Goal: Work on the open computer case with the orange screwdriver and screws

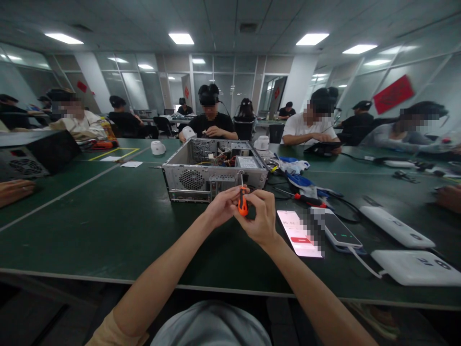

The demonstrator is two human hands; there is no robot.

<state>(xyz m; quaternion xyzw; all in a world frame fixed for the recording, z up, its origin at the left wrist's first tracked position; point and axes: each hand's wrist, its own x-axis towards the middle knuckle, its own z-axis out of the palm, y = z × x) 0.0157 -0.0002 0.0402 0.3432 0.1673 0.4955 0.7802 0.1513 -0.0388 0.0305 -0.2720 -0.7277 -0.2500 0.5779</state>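
An open metal computer case (pixel 190 180) stands on the green table in front of me, with wires and a drive inside. My right hand (pixel 261 216) grips the orange and black handle of a screwdriver (pixel 243 204) between thumb and fingers. The shaft points away from me and its tip is at the near side of the case, beside the power supply end. My left hand (pixel 223 206) has its fingers closed at the upper part of the same screwdriver, close to the shaft.
Right of the case lie a lit phone (pixel 298 235), a second phone (pixel 338 228), white power banks (pixel 398 226), cables, blue-white gloves (pixel 302 182) and a red-black tool (pixel 309 200). A black computer case (pixel 32 154) stands at the left. Several people sit around.
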